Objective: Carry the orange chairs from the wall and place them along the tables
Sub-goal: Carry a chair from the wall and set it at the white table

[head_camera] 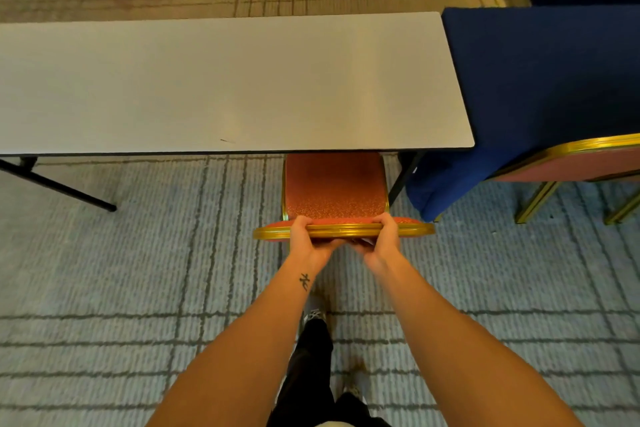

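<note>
Orange chair (334, 187) sat part-tucked under bench (207, 80) near edge; my left hand (304, 236), right hand (384, 236) gripped backrest rim (343, 229); needed square, even push.

Head-worn wide view, facing forward and steeply down, close over table (221, 80)

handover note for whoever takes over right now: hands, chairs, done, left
Left hand and right hand both grip the back's top rail of the orange chair.
Its seat front is tucked under the white table, near the right end.
A second orange chair stands by the blue-covered table.
Done: likely both placed. Left: let go, probably fetch more for the white table's left stretch.
</note>
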A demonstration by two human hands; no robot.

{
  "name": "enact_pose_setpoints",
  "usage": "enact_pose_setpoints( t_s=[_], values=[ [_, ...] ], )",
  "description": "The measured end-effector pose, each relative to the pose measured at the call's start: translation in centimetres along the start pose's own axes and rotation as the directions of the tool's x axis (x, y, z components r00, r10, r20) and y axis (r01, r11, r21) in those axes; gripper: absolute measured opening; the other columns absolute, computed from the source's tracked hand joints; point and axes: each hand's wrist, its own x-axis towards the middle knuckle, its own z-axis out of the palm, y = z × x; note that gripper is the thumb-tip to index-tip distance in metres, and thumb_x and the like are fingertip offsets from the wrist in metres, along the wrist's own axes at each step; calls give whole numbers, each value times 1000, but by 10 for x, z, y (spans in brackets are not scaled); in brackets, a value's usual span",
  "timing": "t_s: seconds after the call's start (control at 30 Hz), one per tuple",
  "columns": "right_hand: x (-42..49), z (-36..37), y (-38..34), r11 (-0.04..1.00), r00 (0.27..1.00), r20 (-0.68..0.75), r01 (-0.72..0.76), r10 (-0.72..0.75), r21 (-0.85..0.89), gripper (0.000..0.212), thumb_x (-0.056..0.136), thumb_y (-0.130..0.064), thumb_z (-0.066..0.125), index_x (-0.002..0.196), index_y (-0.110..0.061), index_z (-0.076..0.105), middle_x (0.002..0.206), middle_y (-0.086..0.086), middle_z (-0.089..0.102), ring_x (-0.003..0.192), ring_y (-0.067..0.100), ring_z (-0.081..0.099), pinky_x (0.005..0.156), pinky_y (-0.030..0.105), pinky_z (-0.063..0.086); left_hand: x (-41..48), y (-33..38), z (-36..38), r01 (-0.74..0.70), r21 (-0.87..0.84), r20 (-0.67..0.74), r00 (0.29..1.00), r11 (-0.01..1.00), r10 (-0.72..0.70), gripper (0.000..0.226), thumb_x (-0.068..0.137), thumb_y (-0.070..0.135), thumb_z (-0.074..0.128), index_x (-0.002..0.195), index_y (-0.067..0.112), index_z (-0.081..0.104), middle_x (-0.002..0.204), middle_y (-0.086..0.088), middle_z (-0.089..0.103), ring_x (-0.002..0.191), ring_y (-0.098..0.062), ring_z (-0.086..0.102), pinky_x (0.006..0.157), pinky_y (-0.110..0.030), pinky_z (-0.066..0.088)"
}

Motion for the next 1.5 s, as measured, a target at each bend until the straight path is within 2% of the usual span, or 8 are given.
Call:
enact_pose_setpoints(
  t_s=[0.17,0.37,0.43,0.6,0.8,1.3,1.4,1.5],
  values=[
    [20,37,-19,1000,999,20,28,-28,-5,17,87,-18,56,98,-5,56,109,23,62,109,43,62,88,58,56,31,35,29,-12,21,51,999,1000,11,18,91,16,47,106,6,49,112,-21,54,109,-42,53,106,-63,42],
    [52,72,-50,999,999,9,50,-50,-10,22,85,-20,59,101,-5,58,105,23,63,103,42,65,67,48,61,61,62,65,-10,25,91,996,1000,7,37,80,15,52,116,6,49,121,-24,53,128,-46,51,104,-68,41],
    [63,79,-59,999,999,5,52,-52,-13,24,83,-21,60,101,-5,58,104,23,63,97,40,65,64,48,61,68,64,78,-8,19,102,995,1000,6,37,81,15,51,117,5,49,120,-24,53,123,-45,53,103,-67,42],
    [89,97,-81,997,997,8,77,-77,13,32,81,-19,60,109,-5,57,102,23,63,92,41,65,78,61,59,89,73,106,-18,16,107,994,1000,17,35,83,17,51,116,5,52,120,-25,57,130,-47,51,102,-68,43],
    [111,116,-105,996,997,19,80,-81,33,31,84,-17,59,112,-4,56,104,22,63,94,39,63,89,65,53,108,86,135,-13,29,127,992,999,9,28,88,17,50,114,4,52,119,-23,57,120,-44,55,106,-65,41],
    [127,134,-110,996,998,1,59,-60,66,28,85,-26,60,107,-11,54,104,19,63,94,34,64,86,57,57,121,100,151,35,-33,82,996,999,-32,45,91,23,56,132,4,50,136,-25,56,119,-43,57,96,-68,48],
    [123,129,-108,998,998,23,55,-56,41,42,90,-35,63,122,-10,52,115,22,64,105,35,65,85,53,59,116,101,148,96,-9,108,990,995,-94,40,92,26,59,125,5,50,138,-26,54,123,-43,55,100,-66,47],
    [114,123,-110,999,997,70,41,-42,23,62,92,-48,64,139,-13,44,126,23,61,109,36,65,85,54,59,111,106,141,179,27,104,978,983,-181,63,89,41,69,136,4,47,135,-24,54,122,-43,56,101,-60,48]
  ],
)
